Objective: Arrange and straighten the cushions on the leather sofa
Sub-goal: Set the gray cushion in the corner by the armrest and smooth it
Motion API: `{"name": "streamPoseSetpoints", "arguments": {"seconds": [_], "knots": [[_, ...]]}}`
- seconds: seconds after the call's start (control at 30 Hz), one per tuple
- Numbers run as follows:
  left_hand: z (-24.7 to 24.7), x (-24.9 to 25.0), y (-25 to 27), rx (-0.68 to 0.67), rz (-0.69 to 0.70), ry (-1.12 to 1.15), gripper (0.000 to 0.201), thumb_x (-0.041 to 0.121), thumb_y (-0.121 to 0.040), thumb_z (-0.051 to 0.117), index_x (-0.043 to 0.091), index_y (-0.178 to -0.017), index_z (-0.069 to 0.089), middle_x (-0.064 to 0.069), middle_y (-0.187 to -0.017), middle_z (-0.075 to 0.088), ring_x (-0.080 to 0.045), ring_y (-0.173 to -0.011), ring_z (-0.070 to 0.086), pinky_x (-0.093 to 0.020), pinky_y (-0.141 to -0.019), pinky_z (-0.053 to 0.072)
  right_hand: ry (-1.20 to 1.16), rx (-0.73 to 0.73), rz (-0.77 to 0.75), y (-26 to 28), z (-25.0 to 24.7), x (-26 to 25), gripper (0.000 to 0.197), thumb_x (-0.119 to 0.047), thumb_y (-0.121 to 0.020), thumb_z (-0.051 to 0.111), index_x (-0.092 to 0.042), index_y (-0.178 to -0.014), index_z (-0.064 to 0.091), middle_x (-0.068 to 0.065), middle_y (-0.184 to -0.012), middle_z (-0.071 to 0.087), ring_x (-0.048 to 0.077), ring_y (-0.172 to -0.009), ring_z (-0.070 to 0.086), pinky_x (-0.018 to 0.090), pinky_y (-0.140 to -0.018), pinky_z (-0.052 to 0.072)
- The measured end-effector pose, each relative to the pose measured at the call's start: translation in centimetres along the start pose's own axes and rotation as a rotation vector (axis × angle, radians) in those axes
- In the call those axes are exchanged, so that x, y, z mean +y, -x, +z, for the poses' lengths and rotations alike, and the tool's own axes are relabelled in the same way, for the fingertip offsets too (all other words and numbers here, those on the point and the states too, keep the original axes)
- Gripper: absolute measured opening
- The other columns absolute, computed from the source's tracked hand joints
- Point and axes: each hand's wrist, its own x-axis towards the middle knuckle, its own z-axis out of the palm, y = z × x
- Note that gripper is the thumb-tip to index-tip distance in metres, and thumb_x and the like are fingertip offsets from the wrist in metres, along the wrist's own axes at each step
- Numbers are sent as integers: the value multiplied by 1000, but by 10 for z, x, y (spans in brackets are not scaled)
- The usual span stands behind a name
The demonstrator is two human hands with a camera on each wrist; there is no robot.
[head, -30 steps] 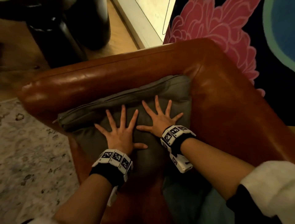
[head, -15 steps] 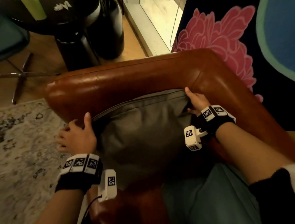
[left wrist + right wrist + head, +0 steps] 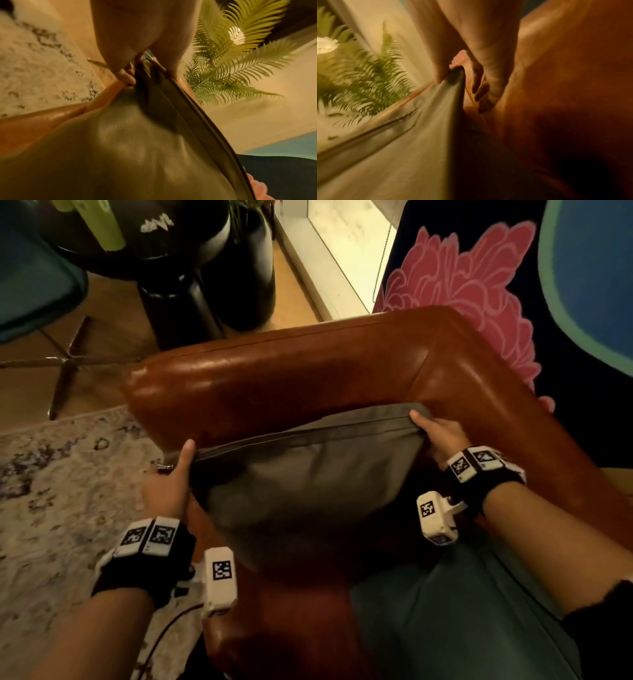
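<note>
- Grey cushion (image 3: 308,484): plump fabric square, zip seam along its top edge; stands tilted in the corner of the leather sofa (image 3: 281,378), against the armrest.
- Left hand (image 3: 169,491): thumb and fingers pinching the cushion's top-left corner.
- Right hand (image 3: 436,436): gripping the top-right corner likewise.
- Handling, as judged: lift both corners evenly, keep the seam level, seat it squarely.
- Teal cushion (image 3: 445,621): lies beside it, nearer the person.

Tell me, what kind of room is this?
Probably a living room or lounge. There is a brown leather sofa with a grey cushion on it, a patterned rug on the wooden floor, and a leafy potted plant nearby.
</note>
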Motion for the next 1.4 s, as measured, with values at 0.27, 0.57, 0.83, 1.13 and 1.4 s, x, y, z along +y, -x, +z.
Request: {"name": "streamPoseSetpoints", "arguments": {"seconds": [0.27, 0.57, 0.83, 1.13, 1.4], "knots": [[-32, 10, 14, -111, 156, 170, 21, 30, -83, 72, 14, -95, 69, -5, -89, 70, -7, -80, 69, -26, -78, 58, -87, -72, -173, 43, 0, -30, 17, -19, -84, 73, -5, -94, 71, 1, -82, 76, 11, -73, 71, 23, -69, 57], [-18, -4, 29, -356, -132, 375, 30, 33, -82, 71, 19, -107, 65, 3, -91, 74, -6, -74, 70, -24, -60, 55, -237, -126, 179, 24, 19, -4, 56, -29, -83, 70, 0, -129, 60, 16, -119, 69, 27, -97, 70, 32, -72, 60], [-50, -9, 4, -236, -41, 247, 79, -5, -69, 77, 8, -137, 37, -14, -117, 61, -26, -102, 65, -32, -73, 55, -323, -132, -133, 43, 6, -25, 32, 7, -83, 65, 3, -115, 62, 3, -86, 77, 10, -79, 73, 19, -71, 57], [-24, -36, 32, -81, -89, 6, 49, 21, -67, 85, 7, -110, 67, -8, -102, 70, -25, -98, 67, -46, -91, 53, -117, -78, -2, 56, 18, 12, 30, -3, -78, 77, 2, -106, 68, 0, -76, 76, 14, -71, 73, 26, -65, 59], [-43, -26, 31, -380, -141, 142, 48, -25, -76, 55, 11, -108, 55, -17, -106, 67, -29, -104, 63, -40, -82, 51, -90, -188, -13, 56, 10, 4, 73, 19, -62, 73, -3, -128, 51, 4, -95, 72, 16, -79, 69, 20, -52, 57]]}}
